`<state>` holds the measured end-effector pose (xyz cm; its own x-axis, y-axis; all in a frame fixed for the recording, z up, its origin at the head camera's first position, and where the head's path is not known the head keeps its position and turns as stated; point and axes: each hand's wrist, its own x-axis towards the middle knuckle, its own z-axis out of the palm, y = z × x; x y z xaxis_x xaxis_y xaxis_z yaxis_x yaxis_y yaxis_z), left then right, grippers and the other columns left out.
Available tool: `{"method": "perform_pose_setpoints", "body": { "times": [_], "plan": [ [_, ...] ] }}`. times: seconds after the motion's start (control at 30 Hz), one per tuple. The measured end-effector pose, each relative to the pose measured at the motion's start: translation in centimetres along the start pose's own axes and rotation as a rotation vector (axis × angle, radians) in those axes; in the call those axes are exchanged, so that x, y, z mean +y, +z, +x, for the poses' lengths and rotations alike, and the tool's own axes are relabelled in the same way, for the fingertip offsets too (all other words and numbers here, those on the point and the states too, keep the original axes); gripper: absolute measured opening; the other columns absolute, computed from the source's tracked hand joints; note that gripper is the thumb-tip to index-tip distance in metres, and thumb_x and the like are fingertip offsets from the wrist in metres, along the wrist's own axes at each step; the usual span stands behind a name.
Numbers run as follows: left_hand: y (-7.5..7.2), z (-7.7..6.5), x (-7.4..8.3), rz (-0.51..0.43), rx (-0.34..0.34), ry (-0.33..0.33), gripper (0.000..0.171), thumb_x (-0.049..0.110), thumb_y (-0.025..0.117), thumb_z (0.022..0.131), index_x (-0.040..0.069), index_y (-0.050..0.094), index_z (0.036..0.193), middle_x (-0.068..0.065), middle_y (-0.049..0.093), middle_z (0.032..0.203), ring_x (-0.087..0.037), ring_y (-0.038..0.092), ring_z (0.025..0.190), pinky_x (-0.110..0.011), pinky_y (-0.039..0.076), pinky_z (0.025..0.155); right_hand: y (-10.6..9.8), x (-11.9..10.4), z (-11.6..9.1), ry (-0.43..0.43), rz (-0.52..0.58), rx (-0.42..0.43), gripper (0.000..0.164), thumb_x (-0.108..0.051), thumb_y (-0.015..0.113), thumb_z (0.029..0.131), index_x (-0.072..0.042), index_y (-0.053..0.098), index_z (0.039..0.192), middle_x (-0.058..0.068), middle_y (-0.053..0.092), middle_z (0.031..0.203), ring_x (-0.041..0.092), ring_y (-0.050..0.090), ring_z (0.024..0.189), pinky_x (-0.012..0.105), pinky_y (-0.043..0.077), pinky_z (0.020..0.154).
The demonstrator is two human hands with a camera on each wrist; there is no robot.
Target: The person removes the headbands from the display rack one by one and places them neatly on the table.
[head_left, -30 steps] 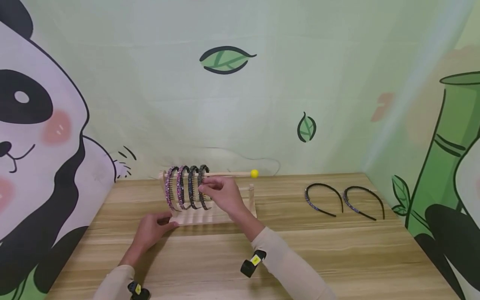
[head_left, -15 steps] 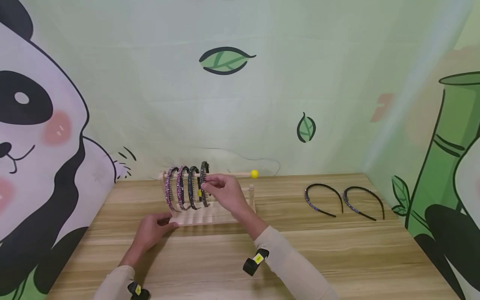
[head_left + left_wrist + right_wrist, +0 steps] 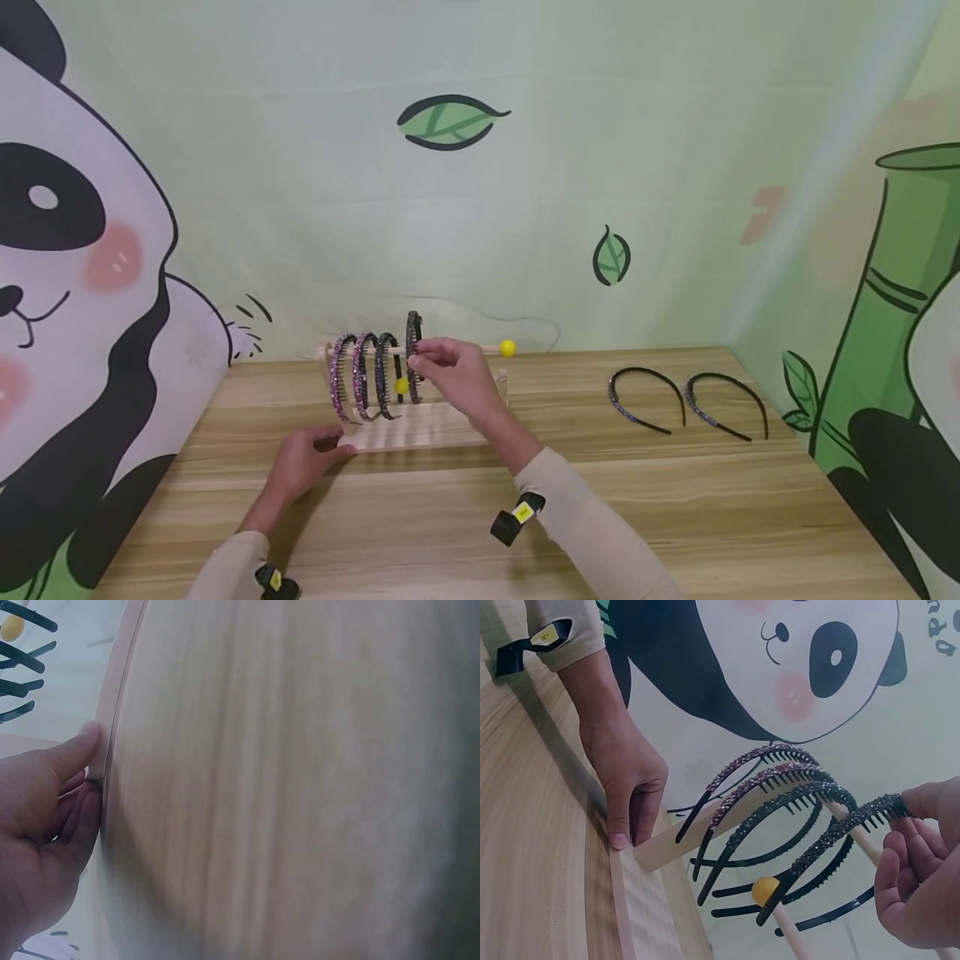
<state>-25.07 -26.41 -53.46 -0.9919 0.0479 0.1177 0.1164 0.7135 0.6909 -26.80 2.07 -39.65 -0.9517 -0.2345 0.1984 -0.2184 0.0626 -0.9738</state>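
black glittery headband [image 3: 830, 837] in the right hand [image 3: 461, 377]

A hand could pass between the wooden rack [image 3: 420, 430] and the 2 loose headbands [image 3: 694, 405]; 3 hanging headbands [image 3: 360, 379] block the way left of the right hand [image 3: 459, 380].

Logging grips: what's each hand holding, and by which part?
The right hand pinches a dark headband by its glittery section; the left hand grips the wooden stand by a base corner.
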Motion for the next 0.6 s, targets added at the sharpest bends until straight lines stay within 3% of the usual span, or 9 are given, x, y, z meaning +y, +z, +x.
{"method": "perform_pose_setpoints", "body": {
  "times": [0.27, 0.6],
  "plan": [
    [0.0, 0.0, 0.0, 0.007, -0.012, 0.001, 0.047, 0.025, 0.080, 0.091, -0.005, 0.069, 0.125, -0.023, 0.069, 0.125, -0.039, 0.067, 0.116, -0.053, 0.054, 0.096, -0.6, -0.4, -0.3, -0.022, -0.021, 0.002, 0.027, -0.022, 0.075, 0.095, -0.008, 0.074, 0.119, 0.006, 0.074, 0.105, 0.015, 0.066, 0.094, 0.033, 0.058, 0.081],
    [0.1, 0.2, -0.3, 0.010, -0.008, 0.008, 0.046, 0.025, 0.081, 0.090, -0.004, 0.070, 0.124, -0.022, 0.070, 0.123, -0.037, 0.067, 0.116, -0.053, 0.054, 0.097, -1.2, -1.4, -0.6, -0.036, -0.048, 0.005, 0.026, -0.022, 0.075, 0.095, -0.008, 0.074, 0.118, 0.005, 0.074, 0.103, 0.016, 0.065, 0.093, 0.025, 0.055, 0.074]
  ]
}}
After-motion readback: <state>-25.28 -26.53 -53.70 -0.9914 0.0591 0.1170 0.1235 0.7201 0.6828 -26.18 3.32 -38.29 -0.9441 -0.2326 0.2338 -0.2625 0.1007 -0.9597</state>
